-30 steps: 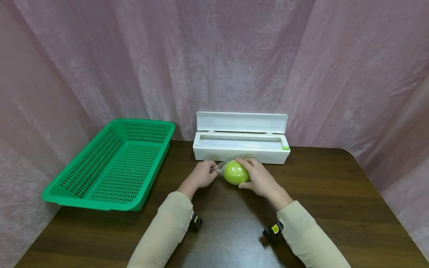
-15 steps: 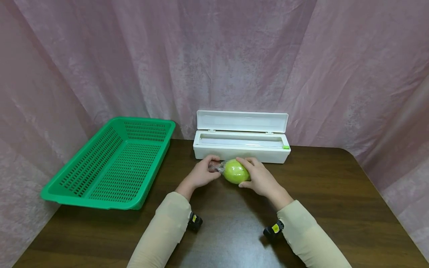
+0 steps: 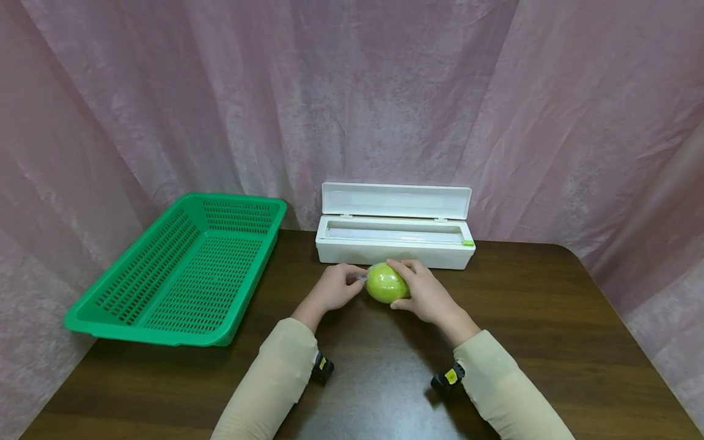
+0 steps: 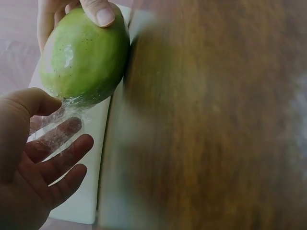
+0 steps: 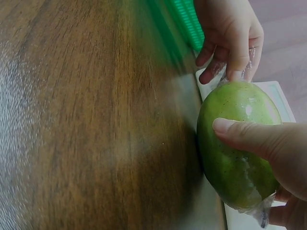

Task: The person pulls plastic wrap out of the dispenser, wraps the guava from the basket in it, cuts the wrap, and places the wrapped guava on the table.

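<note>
A green mango (image 3: 385, 283), covered in clear plastic wrap (image 4: 79, 106), is held in front of the white box. My right hand (image 3: 426, 293) grips it from the right; the thumb lies across the skin in the right wrist view. At the mango's left end my left hand (image 3: 334, 287) has the loose end of the wrap between thumb and forefinger. In the left wrist view its other fingers are spread apart below the wrap. More wrap bunches at the opposite end of the mango, near my right fingers (image 5: 283, 215).
A white cling-film dispenser box (image 3: 393, 250) stands behind the hands, its lid (image 3: 396, 200) raised, with a small green slider (image 3: 468, 242) at its right. To the left sits a green slotted basket (image 3: 233, 318). A pink curtain (image 3: 352, 91) hangs behind the wooden table (image 3: 550, 330).
My left hand opened out around the wrap half a second ago, and its thumb and forefinger have now come together closer to the mango. My right hand and the mango stay nearly still.
</note>
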Tool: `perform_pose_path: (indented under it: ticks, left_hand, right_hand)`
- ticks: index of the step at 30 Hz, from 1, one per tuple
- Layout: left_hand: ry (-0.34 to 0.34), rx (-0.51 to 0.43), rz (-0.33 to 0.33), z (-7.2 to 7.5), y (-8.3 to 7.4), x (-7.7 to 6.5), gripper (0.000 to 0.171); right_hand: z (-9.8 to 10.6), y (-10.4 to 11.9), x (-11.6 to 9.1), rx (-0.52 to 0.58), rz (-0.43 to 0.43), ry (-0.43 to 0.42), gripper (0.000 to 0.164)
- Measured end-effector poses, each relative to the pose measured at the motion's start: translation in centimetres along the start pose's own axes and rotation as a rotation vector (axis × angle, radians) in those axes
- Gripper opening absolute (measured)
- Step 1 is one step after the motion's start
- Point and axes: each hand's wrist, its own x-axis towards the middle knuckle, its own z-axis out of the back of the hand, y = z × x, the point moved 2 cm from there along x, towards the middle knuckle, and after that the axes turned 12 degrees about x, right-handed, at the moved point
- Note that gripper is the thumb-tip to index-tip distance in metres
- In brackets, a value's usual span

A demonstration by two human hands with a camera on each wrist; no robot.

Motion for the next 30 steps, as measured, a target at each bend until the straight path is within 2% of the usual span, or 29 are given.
perform_pose_path:
  ticks: [5, 12, 18, 21, 27, 30]
  left_hand:
    - [-0.053, 0.006, -0.021, -0.06, -0.08, -0.05, 0.022]
    - [-0.067, 0.049, 0.061, -0.43, -0.54, 0.28, 0.015]
    - [-0.076, 0.079, 0.064, -0.75, -0.61, 0.52, 0.014]
    - [-0.071, 0.026, 0.093, -0.81, -0.38, 0.55, 0.017]
    - [-0.037, -0.207, 0.275, -0.82, 0.1, 0.72, 0.031]
    - [-0.027, -0.283, 0.304, -0.99, 0.17, 0.92, 0.034]
  right_hand:
    - [0.02, 0.07, -0.08, 0.001, -0.004, -0.003, 0.084]
    - [-0.04, 0.09, -0.12, -0.008, 0.015, -0.014, 0.085]
    - [-0.03, 0.03, -0.02, -0.001, 0.013, -0.018, 0.084]
    - [-0.09, -0.01, -0.03, -0.003, 0.013, -0.018, 0.084]
    - [-0.15, 0.01, -0.1, -0.006, 0.008, -0.021, 0.084]
    - [-0.12, 0.07, -0.14, -0.004, 0.009, -0.024, 0.084]
